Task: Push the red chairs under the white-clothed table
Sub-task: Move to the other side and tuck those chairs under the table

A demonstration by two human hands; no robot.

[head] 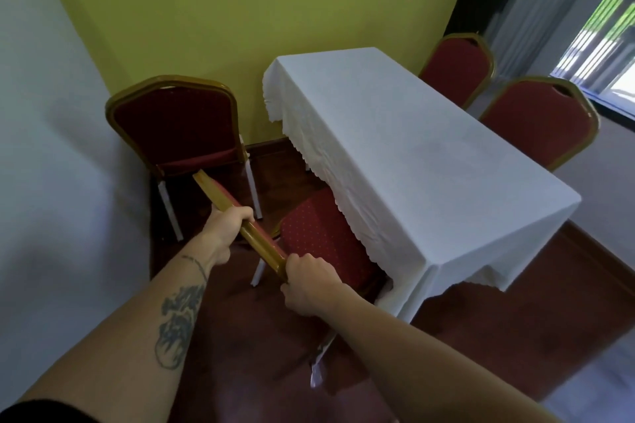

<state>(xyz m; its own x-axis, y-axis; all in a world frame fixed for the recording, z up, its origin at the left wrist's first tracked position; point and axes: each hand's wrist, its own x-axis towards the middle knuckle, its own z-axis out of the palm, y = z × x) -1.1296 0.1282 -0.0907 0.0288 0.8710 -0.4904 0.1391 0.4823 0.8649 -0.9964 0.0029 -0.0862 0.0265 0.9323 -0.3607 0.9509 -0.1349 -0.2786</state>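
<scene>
Both hands, left hand (229,221) and right hand (311,280), grip the gold top rail of a red dotted chair (323,239), seat partly under the white-clothed bench (422,161) at 2 o'clock.

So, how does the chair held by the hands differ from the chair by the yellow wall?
The held chair has its seat partly under the white tablecloth; the wall chair stands apart from it. The left hand and right hand grip the held chair's backrest; nothing touches the wall chair. Both are red with gold frames.
</scene>
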